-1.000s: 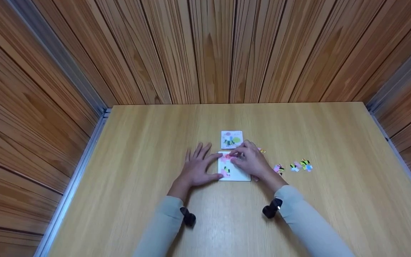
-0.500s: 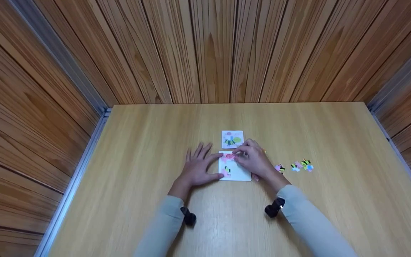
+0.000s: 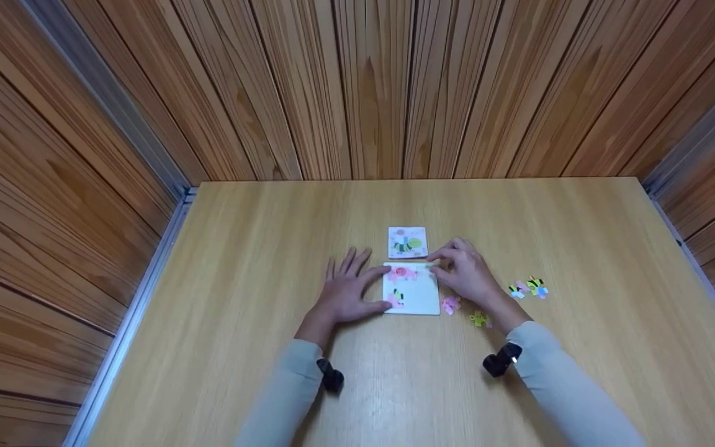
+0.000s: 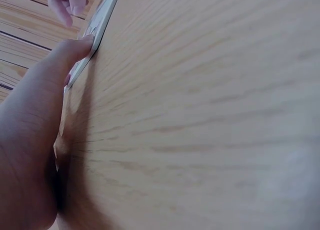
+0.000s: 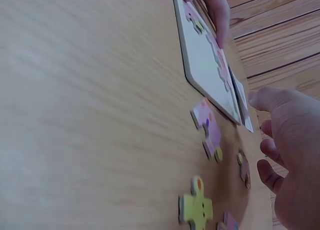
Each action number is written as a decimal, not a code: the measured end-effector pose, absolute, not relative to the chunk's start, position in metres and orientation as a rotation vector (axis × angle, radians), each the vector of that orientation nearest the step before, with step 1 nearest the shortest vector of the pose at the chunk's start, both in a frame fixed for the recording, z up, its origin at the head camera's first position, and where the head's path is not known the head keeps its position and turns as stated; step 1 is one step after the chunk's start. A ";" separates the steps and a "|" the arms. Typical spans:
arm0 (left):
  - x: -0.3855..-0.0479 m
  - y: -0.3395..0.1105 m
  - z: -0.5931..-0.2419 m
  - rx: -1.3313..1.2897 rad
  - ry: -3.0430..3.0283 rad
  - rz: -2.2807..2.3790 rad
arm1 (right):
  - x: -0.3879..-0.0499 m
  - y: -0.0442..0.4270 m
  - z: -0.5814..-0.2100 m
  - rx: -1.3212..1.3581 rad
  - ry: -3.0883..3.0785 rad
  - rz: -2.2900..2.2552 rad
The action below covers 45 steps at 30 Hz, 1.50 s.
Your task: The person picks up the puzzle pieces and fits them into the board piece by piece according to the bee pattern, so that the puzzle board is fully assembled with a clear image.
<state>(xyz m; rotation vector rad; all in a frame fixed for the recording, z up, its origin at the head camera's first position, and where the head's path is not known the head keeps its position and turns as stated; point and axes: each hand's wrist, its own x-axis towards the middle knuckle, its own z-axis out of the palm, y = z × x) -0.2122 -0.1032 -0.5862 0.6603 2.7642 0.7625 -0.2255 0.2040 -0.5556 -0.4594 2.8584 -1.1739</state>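
Observation:
A white tray (image 3: 418, 301) lies flat with pink pieces along its top and a pink, black and yellow piece at its lower left. My left hand (image 3: 348, 297) rests beside it, fingers spread, thumb and index finger touching its left side; the left wrist view shows that thumb on the tray's edge (image 4: 106, 19). By the tray's upper right corner is my right hand (image 3: 470, 276), thumb and index finger apart. In the right wrist view this hand (image 5: 295, 140) hovers with nothing visible in its fingers, near a pink piece (image 5: 212, 130) and a yellow-green piece (image 5: 196, 208).
A square bee picture card (image 3: 407, 243) lies just beyond the tray. Loose pieces lie to the right: a pink one (image 3: 450, 305), a yellow-green one (image 3: 478, 319) and several bee-patterned ones (image 3: 537, 287). Wooden walls stand around the table.
My right hand has moved right, off the pink pieces at the tray's top, to its upper right corner. The yellow-green piece now shows below the right forearm. My left hand has stayed at the tray.

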 end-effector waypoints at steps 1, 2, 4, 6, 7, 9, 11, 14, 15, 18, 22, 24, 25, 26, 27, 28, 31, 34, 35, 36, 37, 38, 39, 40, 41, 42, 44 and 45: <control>-0.212 -0.103 -0.585 0.660 2.765 0.761 | -0.225 0.208 -0.555 -0.455 2.861 -1.176; -0.212 -0.103 -0.585 0.662 2.765 0.764 | -0.225 0.211 -0.555 -0.454 2.863 -1.180; -0.212 -0.103 -0.585 0.662 2.766 0.765 | -0.224 0.219 -0.554 -0.442 2.866 -1.187; -0.211 -0.102 -0.584 0.658 2.768 0.754 | -0.223 0.226 -0.554 -0.433 2.873 -1.190; -0.211 -0.102 -0.584 0.654 2.768 0.750 | -0.222 0.229 -0.554 -0.428 2.879 -1.188; -0.211 -0.101 -0.583 0.649 2.773 0.734 | -0.221 0.235 -0.554 -0.408 2.890 -1.176; -0.211 -0.101 -0.582 0.642 2.776 0.723 | -0.219 0.240 -0.553 -0.400 2.907 -1.161; -0.212 -0.101 -0.583 0.635 2.777 0.715 | -0.215 0.247 -0.552 -0.392 2.933 -1.140; -0.211 -0.101 -0.583 0.633 2.777 0.712 | -0.214 0.248 -0.552 -0.392 2.940 -1.136; -0.212 -0.101 -0.583 0.629 2.777 0.709 | -0.210 0.254 -0.551 -0.400 2.954 -1.129; -0.213 -0.101 -0.584 0.629 2.781 0.704 | -0.204 0.260 -0.551 -0.428 2.952 -1.117; -0.213 -0.101 -0.583 0.630 2.782 0.702 | -0.201 0.261 -0.551 -0.440 2.949 -1.104; -0.213 -0.101 -0.583 0.630 2.782 0.700 | -0.199 0.261 -0.551 -0.447 2.943 -1.097; -0.213 -0.101 -0.583 0.630 2.782 0.698 | -0.197 0.262 -0.551 -0.454 2.936 -1.092; -0.213 -0.101 -0.583 0.629 2.781 0.696 | -0.194 0.262 -0.551 -0.461 2.933 -1.081; -0.213 -0.100 -0.583 0.629 2.780 0.695 | -0.192 0.262 -0.552 -0.467 2.928 -1.073; -0.213 -0.100 -0.583 0.623 2.777 0.698 | -0.185 0.261 -0.553 -0.489 2.917 -1.042; -0.213 -0.100 -0.584 0.620 2.777 0.703 | -0.180 0.259 -0.556 -0.510 2.909 -1.016; -0.213 -0.100 -0.585 0.621 2.777 0.706 | -0.178 0.258 -0.557 -0.516 2.909 -1.006; -0.213 -0.100 -0.585 0.623 2.777 0.708 | -0.177 0.257 -0.558 -0.522 2.911 -0.997; -0.213 -0.101 -0.585 0.625 2.777 0.709 | -0.176 0.256 -0.559 -0.529 2.914 -0.987; -0.213 -0.101 -0.585 0.626 2.778 0.710 | -0.175 0.255 -0.560 -0.535 2.920 -0.977; -0.213 -0.101 -0.585 0.629 2.779 0.710 | -0.174 0.255 -0.562 -0.549 2.927 -0.969; -0.213 -0.101 -0.585 0.629 2.780 0.711 | -0.173 0.254 -0.563 -0.557 2.934 -0.959; -0.213 -0.101 -0.584 0.630 2.779 0.714 | -0.172 0.253 -0.564 -0.564 2.943 -0.951; -0.213 -0.101 -0.584 0.631 2.780 0.715 | -0.171 0.252 -0.566 -0.571 2.952 -0.942; -0.212 -0.101 -0.584 0.636 2.779 0.719 | -0.170 0.251 -0.568 -0.581 2.965 -0.929; -0.212 -0.101 -0.584 0.640 2.778 0.723 | -0.170 0.250 -0.569 -0.581 2.969 -0.922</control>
